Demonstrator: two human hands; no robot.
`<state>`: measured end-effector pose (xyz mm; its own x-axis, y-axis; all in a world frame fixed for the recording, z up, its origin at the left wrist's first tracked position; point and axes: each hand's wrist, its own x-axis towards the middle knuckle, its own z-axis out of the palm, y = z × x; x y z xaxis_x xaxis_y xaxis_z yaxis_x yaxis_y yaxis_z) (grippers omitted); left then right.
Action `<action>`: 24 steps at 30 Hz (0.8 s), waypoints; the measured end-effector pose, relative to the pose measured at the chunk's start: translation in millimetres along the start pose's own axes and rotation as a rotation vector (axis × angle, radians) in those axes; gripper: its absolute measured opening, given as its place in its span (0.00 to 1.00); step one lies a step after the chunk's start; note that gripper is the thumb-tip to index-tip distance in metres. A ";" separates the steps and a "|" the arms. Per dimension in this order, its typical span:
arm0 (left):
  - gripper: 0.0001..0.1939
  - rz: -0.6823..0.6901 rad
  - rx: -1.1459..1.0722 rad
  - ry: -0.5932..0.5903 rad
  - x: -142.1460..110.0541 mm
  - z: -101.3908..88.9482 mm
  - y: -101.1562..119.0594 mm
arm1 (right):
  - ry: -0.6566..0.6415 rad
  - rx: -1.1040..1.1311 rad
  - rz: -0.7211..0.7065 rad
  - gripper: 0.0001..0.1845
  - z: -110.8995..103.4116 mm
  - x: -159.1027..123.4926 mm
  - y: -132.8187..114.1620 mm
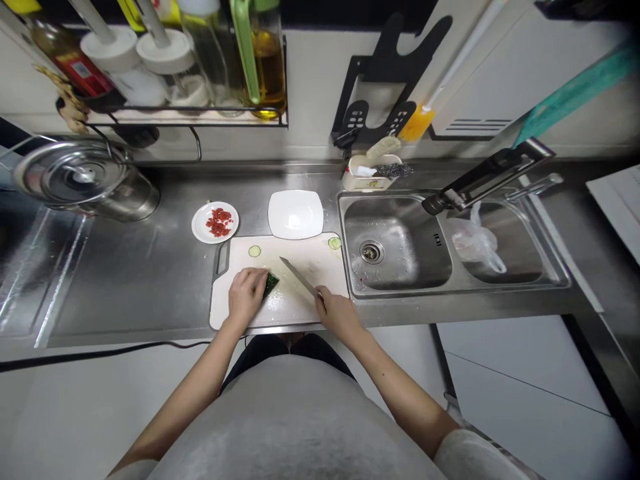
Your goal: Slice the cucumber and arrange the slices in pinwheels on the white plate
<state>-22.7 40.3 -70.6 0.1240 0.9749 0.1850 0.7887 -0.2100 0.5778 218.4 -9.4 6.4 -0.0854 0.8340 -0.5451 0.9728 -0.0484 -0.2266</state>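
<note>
My left hand (245, 293) is closed over a piece of dark green cucumber (271, 285) lying on the white cutting board (300, 310). Part of the cucumber is hidden under my fingers. In my right hand (337, 311) is a kitchen knife (300, 277), gripped by the handle, its blade slanting up and left across the board, apart from the cucumber. One round cucumber slice (255, 251) lies near the board's upper left. More cut cucumber (335, 243) sits at its upper right corner.
Behind the board stand a white square plate (295, 215) and a small plate (199, 233) with chopped red bits. A double sink (400, 291) is on the right, with a plastic bag (477, 243) in its far basin. A lidded steel pot (125, 200) and a bottle rack (200, 122) are at left.
</note>
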 end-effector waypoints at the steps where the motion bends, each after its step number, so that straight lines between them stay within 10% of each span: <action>1: 0.13 0.045 0.005 0.005 -7.7 -0.9 0.1 | -0.014 -0.001 -0.017 0.20 -0.7 -0.2 -3.9; 24: 0.14 0.194 0.020 -0.046 -21.5 10.1 -12.9 | -0.160 -0.094 -0.137 0.15 -4.5 3.5 -34.9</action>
<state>-29.5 22.8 -90.1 0.3020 0.9187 0.2547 0.7589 -0.3934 0.5190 185.1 -2.3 16.0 -0.2443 0.7313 -0.6368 0.9648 0.1171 -0.2356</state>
